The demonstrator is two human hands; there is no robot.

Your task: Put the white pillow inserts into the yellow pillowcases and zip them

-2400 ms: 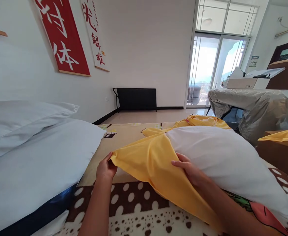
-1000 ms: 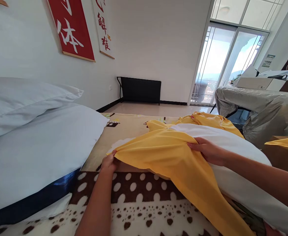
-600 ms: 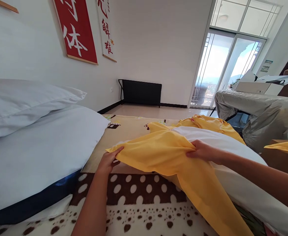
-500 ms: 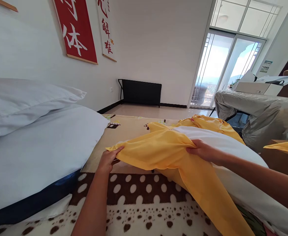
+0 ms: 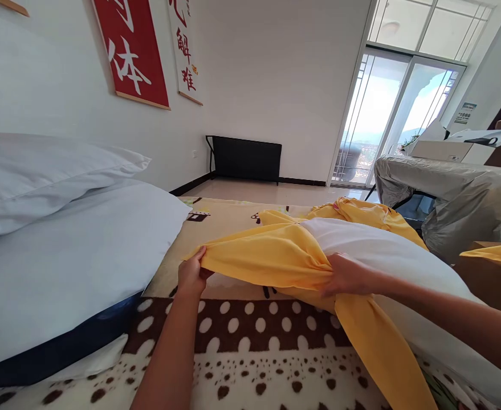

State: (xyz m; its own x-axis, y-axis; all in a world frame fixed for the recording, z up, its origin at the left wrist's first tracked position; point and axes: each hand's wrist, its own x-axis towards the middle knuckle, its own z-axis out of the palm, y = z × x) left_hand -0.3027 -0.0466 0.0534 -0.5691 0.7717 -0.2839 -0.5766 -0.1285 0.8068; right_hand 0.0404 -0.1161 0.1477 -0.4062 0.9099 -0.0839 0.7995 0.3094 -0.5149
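Observation:
A yellow pillowcase (image 5: 271,256) lies across the near end of a white pillow (image 5: 387,256) on the patterned blanket (image 5: 250,364). My left hand (image 5: 191,274) pinches the left corner of the pillowcase, fingers closed on the cloth. My right hand (image 5: 345,273) is closed on a bunch of the yellow cloth where it meets the white pillow. A long flap of the pillowcase hangs down toward the lower right.
Two stacked white pillows (image 5: 62,228) fill the left. More yellow cloth (image 5: 361,210) lies behind the pillow. A grey covered piece of furniture (image 5: 451,193) stands at the right, a black panel (image 5: 245,159) against the far wall, glass doors (image 5: 382,114) beyond.
My right hand has moved down and gathered the yellow cloth into a bunch at the pillow's end. My left hand has closed tighter on the corner and lifted it a little.

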